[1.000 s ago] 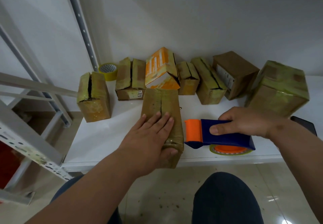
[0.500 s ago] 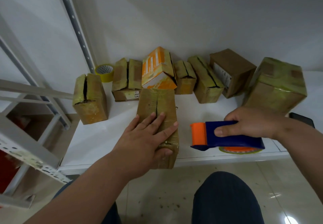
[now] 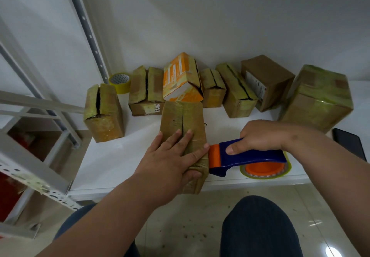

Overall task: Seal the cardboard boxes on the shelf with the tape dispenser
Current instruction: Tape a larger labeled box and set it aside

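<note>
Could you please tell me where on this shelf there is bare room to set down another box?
The widest bare patch of the shelf lies between the split box at left and the box under the left hand. A smaller patch lies behind the tape dispenser. The back row is crowded.

Tape dispenser [image 3: 248, 157] slid left in right hand [image 3: 262, 136], orange nose now touching front box [image 3: 183, 128].

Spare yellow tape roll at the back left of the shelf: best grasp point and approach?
Pinch the tape roll across its outer rim, coming from above and front. It lies tilted with its open core facing up, hemmed by the shelf upright behind and a box at its right.
</note>
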A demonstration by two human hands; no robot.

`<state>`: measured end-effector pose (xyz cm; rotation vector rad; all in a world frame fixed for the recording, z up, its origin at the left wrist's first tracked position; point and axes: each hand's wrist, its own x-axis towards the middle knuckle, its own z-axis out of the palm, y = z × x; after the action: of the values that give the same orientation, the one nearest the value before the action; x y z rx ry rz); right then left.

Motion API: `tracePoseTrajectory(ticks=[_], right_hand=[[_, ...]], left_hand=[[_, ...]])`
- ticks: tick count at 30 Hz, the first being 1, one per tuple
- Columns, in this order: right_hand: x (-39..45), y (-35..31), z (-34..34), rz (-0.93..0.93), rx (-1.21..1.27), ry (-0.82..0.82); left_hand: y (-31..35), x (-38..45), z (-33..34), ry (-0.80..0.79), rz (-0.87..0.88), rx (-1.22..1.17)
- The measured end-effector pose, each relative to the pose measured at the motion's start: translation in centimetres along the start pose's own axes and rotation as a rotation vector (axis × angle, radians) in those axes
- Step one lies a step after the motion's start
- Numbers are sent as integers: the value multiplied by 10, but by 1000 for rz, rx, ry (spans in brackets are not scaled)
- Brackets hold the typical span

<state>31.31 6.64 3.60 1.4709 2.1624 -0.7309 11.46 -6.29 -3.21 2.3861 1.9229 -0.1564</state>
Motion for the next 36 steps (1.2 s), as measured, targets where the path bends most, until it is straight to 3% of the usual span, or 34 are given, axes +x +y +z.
tracePoseTrajectory(ticks=[5, 13, 16, 18, 25, 29, 33, 36], right_hand=[[16, 15, 6, 35, 362, -106], [20, 26, 23, 97, 539, -153], [21, 30, 32, 126, 413, -116], [19, 31, 39, 122, 388, -51], [-5, 35, 31, 67, 777, 318], [-20, 38, 38, 49, 814, 469], [-29, 40, 54, 56, 850, 626], [-33, 37, 64, 58, 876, 708]], left_hand=[[1, 1, -2, -19, -11, 10], [2, -2, -1, 11, -6, 12], [1, -3, -1, 21, 4, 3], [0, -5, -1, 26, 4, -7], [3, -9, -9, 4, 8, -6], [-12, -17, -22, 30, -21, 9], [-11, -30, -18, 146, -106, -137], [-5, -33, -7, 131, -123, -142]])
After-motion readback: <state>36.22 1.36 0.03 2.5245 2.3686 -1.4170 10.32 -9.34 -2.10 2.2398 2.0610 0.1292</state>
